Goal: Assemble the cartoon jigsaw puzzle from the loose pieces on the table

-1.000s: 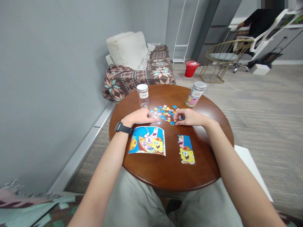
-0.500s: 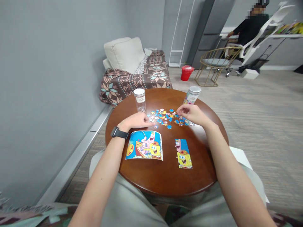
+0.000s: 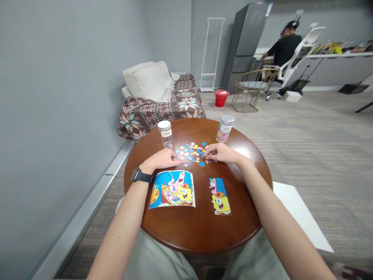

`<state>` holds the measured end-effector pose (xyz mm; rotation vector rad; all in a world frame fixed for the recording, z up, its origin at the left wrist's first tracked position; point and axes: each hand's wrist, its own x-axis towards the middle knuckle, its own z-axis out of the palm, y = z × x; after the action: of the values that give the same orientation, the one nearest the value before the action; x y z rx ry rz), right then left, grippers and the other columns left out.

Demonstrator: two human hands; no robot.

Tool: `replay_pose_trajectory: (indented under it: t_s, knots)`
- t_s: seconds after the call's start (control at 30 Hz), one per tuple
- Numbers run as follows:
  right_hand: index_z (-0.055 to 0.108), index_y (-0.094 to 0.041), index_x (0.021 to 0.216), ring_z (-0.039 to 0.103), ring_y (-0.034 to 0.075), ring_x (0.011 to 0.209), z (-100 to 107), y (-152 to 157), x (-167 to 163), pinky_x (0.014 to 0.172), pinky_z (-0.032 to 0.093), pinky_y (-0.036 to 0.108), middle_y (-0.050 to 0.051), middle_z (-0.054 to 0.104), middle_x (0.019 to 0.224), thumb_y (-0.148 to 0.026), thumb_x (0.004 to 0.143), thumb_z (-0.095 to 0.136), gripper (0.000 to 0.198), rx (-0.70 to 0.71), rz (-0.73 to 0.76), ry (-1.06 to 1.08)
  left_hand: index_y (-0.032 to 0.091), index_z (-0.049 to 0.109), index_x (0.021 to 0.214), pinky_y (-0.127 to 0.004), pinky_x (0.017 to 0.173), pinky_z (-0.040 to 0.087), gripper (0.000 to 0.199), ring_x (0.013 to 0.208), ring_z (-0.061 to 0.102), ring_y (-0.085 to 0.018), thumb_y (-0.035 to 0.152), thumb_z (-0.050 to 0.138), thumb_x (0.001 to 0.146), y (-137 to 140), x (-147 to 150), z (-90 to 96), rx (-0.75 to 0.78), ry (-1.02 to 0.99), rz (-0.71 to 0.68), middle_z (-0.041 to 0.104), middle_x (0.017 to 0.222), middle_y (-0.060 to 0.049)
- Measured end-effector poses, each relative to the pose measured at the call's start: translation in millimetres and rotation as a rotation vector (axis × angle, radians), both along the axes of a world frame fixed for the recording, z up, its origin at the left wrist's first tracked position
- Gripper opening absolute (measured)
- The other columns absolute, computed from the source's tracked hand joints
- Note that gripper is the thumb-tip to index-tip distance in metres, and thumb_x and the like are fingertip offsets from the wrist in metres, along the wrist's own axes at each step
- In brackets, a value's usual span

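Observation:
Loose jigsaw puzzle pieces (image 3: pixel 190 153), blue, yellow and pink, lie in a spread heap on the round brown table (image 3: pixel 186 229). My left hand (image 3: pixel 164 158) rests at the heap's left edge, index finger stretched out and the others partly curled, holding nothing I can see. At the right edge, my right hand (image 3: pixel 220 153) reaches down with thumb and fingertips drawn together among the pieces. Whatever is between them is too small to tell. A cartoon picture sheet (image 3: pixel 173 189) lies nearer me on the left, and a joined puzzle strip (image 3: pixel 220 198) on the right.
Behind my left hand stands a clear jar (image 3: pixel 166 136) with a white lid. A printed can (image 3: pixel 225 129) with a silvery lid is behind my right. Beyond the table are a covered sofa (image 3: pixel 160 105), a red bin (image 3: pixel 221 98), a gold-framed chair (image 3: pixel 250 87) and a seated person (image 3: pixel 287 48).
The view has tilted up and turned right, so everything appears lower and further left. My right hand has shifted slightly left and nearer me over the pieces. My left hand stays in place.

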<state>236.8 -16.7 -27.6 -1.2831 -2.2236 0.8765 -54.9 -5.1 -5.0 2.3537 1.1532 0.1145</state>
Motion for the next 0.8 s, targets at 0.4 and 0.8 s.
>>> replay_pose_trajectory:
  t_s: [0.4, 0.8]
  knots:
    - [0.071, -0.017, 0.109, 0.060, 0.023, 0.104, -17.1, 2.6, -33.4, 0.094, 0.046, 0.035, 0.009, 0.069, 0.112, -0.016, 0.090, 0.057, 0.024, 0.405, -0.212, -0.295, 0.018, 0.039, 0.050, -0.030, 0.052, 0.016, 0.059, 0.050, 0.024, -0.009, 0.068, 0.052, 0.078, -1.1, 0.7, 0.6, -0.012, 0.004, 0.025, 0.031, 0.051, 0.004]
    - [0.071, -0.016, 0.101, 0.060, 0.022, 0.102, -14.0, 0.7, -38.0, 0.092, 0.045, 0.032, 0.009, 0.069, 0.107, -0.015, 0.091, 0.057, 0.017, 0.369, -0.295, -0.287, 0.018, 0.038, 0.050, -0.031, 0.052, 0.014, 0.059, 0.049, 0.025, -0.009, 0.068, 0.052, 0.078, -2.8, 2.7, 2.8, 0.001, 0.008, 0.032, 0.031, 0.049, 0.004]
